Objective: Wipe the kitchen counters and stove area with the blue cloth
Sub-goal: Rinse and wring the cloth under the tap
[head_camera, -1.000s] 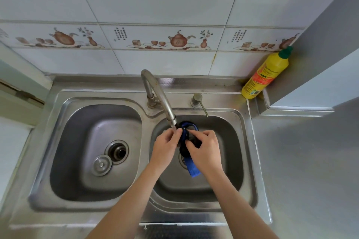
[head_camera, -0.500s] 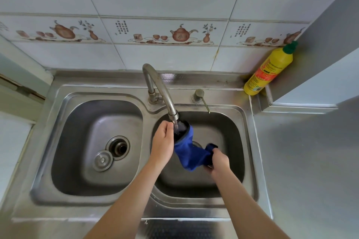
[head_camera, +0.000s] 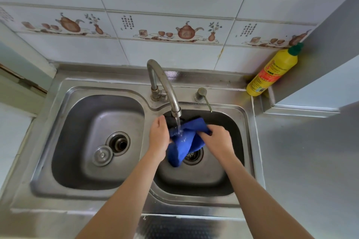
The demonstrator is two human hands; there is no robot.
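Both the left hand [head_camera: 159, 137] and right hand [head_camera: 217, 138] grip the soft blue cloth [head_camera: 182, 141] under the curved steel tap's [head_camera: 165, 87] stream, wetting it; wringing likely comes next.

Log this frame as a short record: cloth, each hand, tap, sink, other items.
cloth: blue cloth held under the stream over the right basin
left hand: left hand holds the cloth's left side
right hand: right hand grips its right side
tap: tap running
left basin: plug lies beside the open drain
other: yellow bottle in the back right corner
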